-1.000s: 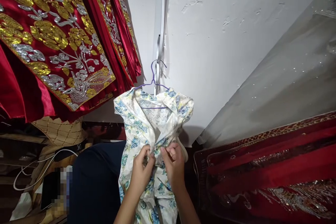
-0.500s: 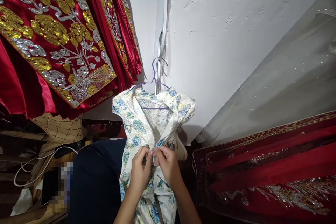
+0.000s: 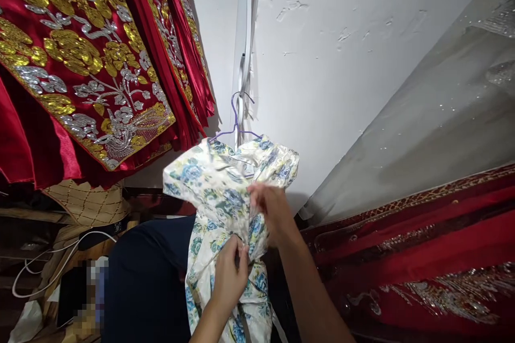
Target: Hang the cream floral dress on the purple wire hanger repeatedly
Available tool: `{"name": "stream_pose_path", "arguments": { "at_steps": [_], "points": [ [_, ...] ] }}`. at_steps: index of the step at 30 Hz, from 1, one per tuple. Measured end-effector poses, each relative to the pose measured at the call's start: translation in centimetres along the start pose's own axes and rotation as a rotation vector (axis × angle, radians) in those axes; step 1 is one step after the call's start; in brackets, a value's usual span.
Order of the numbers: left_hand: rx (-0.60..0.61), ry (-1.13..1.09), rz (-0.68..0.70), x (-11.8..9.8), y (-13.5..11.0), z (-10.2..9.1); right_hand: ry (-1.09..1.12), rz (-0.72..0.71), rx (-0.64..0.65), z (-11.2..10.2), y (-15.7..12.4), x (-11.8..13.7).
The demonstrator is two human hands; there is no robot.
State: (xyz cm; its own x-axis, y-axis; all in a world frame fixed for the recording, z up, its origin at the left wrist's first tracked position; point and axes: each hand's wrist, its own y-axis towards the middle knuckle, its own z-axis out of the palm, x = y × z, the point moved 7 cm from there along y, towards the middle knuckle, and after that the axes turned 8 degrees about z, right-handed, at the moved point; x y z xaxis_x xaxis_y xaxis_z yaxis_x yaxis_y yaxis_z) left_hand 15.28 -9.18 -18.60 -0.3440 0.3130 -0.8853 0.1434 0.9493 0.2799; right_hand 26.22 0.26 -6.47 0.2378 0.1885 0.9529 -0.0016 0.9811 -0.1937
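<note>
The bottom edge cuts off the floral garment (image 3: 227, 217), so its hem is out of sight. The left hand (image 3: 231, 268) hides the cloth it pinches at the waist; the right hand (image 3: 276, 209), slightly blurred, covers part of the front edge it grips. The lower part of the purple hanger (image 3: 236, 127) is mostly hidden. The red embroidered cloth (image 3: 76, 53) runs past the left and top edges. A pixelated patch (image 3: 98, 286) masks what may be several small things.

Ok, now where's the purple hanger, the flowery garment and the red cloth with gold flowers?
Purple hanger (image 3: 235, 126): head view, on its neck.
Flowery garment (image 3: 223, 204): head view, on its printed front.
Red cloth (image 3: 74, 52): head view, on a big gold flower.
</note>
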Motion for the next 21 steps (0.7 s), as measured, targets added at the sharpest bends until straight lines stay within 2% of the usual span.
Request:
{"name": "stream_pose_path", "arguments": {
  "at_steps": [2,4,7,8,9,10,11,13,14,16,19,21],
  "points": [
    [0.086,0.064,0.040,0.5,-0.2,0.9,0.035,-0.125,-0.058,0.4,1.3,4.7],
    [0.160,0.131,0.069,0.7,0.2,0.5,0.041,-0.206,-0.039,1.2,1.6,7.5],
    [0.290,0.191,0.076,-0.6,2.1,-2.6,-0.033,-0.256,0.011,2.3,0.5,8.1],
    [0.354,0.176,0.103,-1.9,3.0,-3.8,-0.067,-0.267,0.014,2.5,-0.1,7.6],
    [0.368,0.143,0.142,-3.6,4.1,-5.4,-0.101,-0.272,0.016,2.7,-0.7,7.1],
    [0.331,0.094,0.193,-5.6,5.5,-7.2,-0.133,-0.274,0.019,2.9,-1.2,6.6],
    [0.214,0.059,0.256,-7.8,6.9,-9.4,-0.162,-0.275,0.025,3.2,-1.7,6.2],
    [-0.099,0.065,0.401,-12.0,9.3,-13.4,-0.204,-0.292,0.047,3.9,-2.4,6.2],
    [-0.181,0.110,0.459,-13.8,10.2,-14.4,-0.223,-0.309,0.063,4.4,-2.6,6.4],
    [-0.214,0.221,0.539,-16.4,11.7,-14.6,-0.256,-0.355,0.090,5.1,-2.6,6.9],
    [-0.212,0.326,0.607,-18.3,12.9,-14.2,-0.297,-0.383,0.051,4.7,-1.2,6.4],
    [-0.364,0.308,0.615,-18.2,13.0,-16.2,-0.355,-0.355,-0.028,3.5,0.1,4.7]
  ]
}}
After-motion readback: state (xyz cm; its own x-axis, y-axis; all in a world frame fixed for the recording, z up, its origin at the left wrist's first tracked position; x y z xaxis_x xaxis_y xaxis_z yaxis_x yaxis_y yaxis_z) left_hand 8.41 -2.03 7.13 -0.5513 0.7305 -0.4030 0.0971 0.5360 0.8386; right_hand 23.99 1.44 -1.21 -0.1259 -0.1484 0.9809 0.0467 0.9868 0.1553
